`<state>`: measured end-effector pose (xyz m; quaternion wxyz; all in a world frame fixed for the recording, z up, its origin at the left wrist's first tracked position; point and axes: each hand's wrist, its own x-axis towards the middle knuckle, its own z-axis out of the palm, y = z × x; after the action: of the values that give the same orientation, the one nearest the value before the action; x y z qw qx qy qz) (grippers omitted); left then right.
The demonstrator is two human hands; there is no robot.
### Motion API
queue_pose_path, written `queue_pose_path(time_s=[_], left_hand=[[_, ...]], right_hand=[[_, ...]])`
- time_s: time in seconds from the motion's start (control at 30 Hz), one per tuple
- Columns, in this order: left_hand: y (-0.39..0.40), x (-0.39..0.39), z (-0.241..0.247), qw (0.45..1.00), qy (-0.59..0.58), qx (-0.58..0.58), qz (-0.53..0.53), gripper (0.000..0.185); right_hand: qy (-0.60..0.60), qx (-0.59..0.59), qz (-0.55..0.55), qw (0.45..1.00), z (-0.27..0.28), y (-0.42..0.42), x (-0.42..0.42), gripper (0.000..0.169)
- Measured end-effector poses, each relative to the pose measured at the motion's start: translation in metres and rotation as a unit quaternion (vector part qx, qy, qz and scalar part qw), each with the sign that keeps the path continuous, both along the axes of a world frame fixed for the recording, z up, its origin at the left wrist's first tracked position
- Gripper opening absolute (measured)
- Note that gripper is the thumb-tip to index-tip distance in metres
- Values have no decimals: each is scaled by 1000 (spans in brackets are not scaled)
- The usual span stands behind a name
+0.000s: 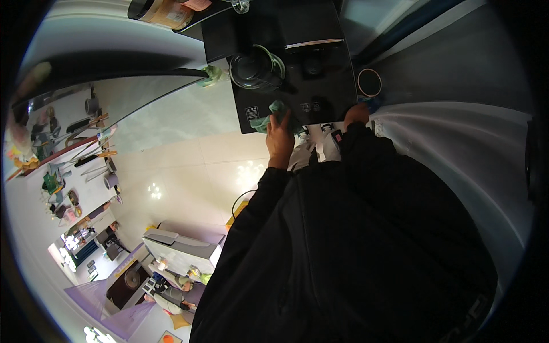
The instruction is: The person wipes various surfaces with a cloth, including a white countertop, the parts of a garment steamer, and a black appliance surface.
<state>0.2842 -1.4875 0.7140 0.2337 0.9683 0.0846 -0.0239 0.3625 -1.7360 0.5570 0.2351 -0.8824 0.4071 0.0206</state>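
Note:
My left hand (280,141) holds a green cloth (260,124) against the front edge of a glossy black panel (300,98). Small printed marks show on that surface beside the cloth. A round clear glass vessel or lid (257,68) sits farther back on the panel. My right hand (357,115) is at the panel's right front corner, its fingers partly hidden, near a round dark-topped container (369,82) with a pale rim. A bit of blue shows beside those fingers; whether the hand grips anything is unclear.
Jars (169,13) stand on a dark ledge at the back left. Pale floor tiles (184,158) lie left of the panel. A curved grey surface (463,141) runs along the right. At lower left are a white cabinet (184,251) and a seated person (180,296).

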Motion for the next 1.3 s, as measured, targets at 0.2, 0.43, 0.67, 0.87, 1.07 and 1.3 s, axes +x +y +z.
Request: queue_pose_path(time_s=[0.2, 0.43, 0.67, 0.87, 1.07, 1.3], left_hand=[[-13, -27, 14, 999, 27, -19, -20, 59], [-19, 22, 20, 999, 54, 7, 2, 64], [-5, 60, 21, 998, 59, -22, 26, 63], [-16, 31, 4, 999, 32, -17, -17, 69], [-52, 14, 33, 996, 79, -27, 2, 67], [-43, 26, 24, 997, 71, -5, 22, 66]], right_hand=[[-37, -23, -184, 982, 50, 25, 17, 53], [-62, -98, -157, 981, 7, 15, 11, 56], [-56, -107, -134, 983, 32, 25, 23, 55], [-50, -104, -142, 983, 0, 15, 10, 54], [-52, -151, -137, 978, -1, 21, 19, 53], [-50, -143, -136, 979, 25, 27, 15, 51]])
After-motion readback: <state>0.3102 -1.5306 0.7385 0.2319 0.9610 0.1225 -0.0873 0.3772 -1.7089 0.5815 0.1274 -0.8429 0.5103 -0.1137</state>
